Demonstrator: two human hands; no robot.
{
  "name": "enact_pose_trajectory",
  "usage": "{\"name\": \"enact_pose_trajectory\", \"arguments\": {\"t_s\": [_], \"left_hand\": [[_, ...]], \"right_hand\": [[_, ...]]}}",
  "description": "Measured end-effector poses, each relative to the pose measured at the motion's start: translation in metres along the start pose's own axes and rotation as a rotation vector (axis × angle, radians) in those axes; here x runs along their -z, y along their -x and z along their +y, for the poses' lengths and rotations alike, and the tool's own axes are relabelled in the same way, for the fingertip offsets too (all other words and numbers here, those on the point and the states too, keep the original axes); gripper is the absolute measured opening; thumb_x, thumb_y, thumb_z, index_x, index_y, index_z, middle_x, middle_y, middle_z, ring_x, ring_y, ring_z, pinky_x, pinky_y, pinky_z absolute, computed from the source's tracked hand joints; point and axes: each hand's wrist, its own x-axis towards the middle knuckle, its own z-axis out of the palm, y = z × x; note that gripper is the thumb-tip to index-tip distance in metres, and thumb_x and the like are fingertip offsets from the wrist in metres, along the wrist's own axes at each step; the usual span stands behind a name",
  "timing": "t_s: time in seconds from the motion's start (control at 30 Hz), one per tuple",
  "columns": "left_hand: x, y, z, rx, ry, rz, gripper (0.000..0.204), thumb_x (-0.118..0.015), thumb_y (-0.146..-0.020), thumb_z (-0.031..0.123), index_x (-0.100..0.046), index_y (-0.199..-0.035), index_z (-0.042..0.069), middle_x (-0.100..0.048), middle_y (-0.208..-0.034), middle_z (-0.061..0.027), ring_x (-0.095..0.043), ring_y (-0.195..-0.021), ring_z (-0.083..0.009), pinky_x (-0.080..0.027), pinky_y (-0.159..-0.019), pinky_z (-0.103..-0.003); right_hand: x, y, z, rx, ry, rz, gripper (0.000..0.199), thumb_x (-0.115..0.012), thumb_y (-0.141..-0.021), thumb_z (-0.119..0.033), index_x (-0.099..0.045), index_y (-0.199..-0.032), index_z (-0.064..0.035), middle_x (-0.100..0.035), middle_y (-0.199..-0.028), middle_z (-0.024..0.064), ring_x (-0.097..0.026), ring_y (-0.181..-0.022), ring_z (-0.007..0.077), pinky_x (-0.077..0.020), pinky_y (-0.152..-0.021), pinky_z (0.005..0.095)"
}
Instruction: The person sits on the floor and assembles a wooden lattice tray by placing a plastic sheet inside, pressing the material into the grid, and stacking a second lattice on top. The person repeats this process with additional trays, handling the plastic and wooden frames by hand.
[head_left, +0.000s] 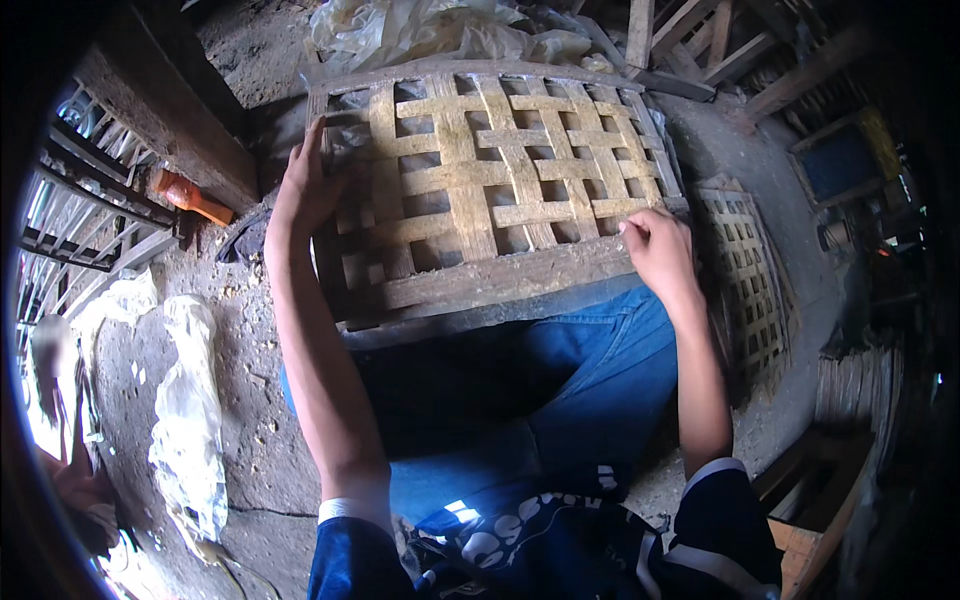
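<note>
A wooden-framed rack of woven bamboo strips (458, 178) lies tilted across my knees, its near bar toward me. My left hand (305, 190) is at the rack's left edge, fingers stretched out along the side bar; its thumb side is in shadow over the weave. At the near right corner is my right hand (662, 248), its fingers curled and thumb pressed to the forefinger just above the near bar. Whatever those fingers may pinch is too small or hidden to make out.
More woven racks (748, 275) are stacked on the floor at my right. An orange-handled tool (193, 196) lies by a wooden post (165, 105) at left. Crumpled clear plastic (187, 400) is on the floor, with more plastic (430, 35) beyond the rack. Someone sits at the far left.
</note>
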Motion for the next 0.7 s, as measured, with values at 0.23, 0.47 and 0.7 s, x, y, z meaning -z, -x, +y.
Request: {"name": "enact_pose_trajectory", "arguments": {"t_s": [0.23, 0.47, 0.7], "left_hand": [[-0.002, -0.008, -0.006, -0.072, 0.009, 0.033, 0.088, -0.081, -0.082, 0.030, -0.036, -0.156, 0.013, -0.051, -0.142, -0.0291, -0.053, -0.131, -0.0420, -0.047, -0.107, -0.046], [0.000, -0.006, -0.006, -0.063, -0.028, 0.036, 0.086, -0.079, -0.084, 0.026, -0.036, -0.157, 0.014, -0.051, -0.142, -0.0274, -0.055, -0.130, -0.0403, -0.047, -0.106, -0.045], [0.002, -0.007, -0.002, -0.043, -0.030, -0.024, 0.074, -0.073, -0.090, 0.012, -0.038, -0.156, 0.011, -0.050, -0.149, -0.0218, -0.050, -0.137, -0.0307, -0.042, -0.111, -0.040]], "right_hand": [[0.005, 0.037, 0.001, 0.038, -0.230, 0.092, 0.021, -0.079, -0.082, -0.006, -0.075, -0.102, -0.0049, -0.071, -0.096, 0.0093, -0.071, -0.084, 0.0221, -0.0532, -0.071, 0.0326], [-0.010, 0.043, 0.007, 0.155, -0.205, 0.176, 0.023, -0.081, -0.080, -0.005, -0.075, -0.102, -0.0017, -0.069, -0.092, 0.0123, -0.069, -0.082, 0.0293, -0.0546, -0.073, 0.0364], [-0.013, 0.045, 0.007, 0.145, -0.274, 0.188, 0.020, -0.080, -0.082, -0.004, -0.075, -0.102, -0.0015, -0.069, -0.090, 0.0117, -0.069, -0.076, 0.0261, -0.0535, -0.066, 0.0330]]}}
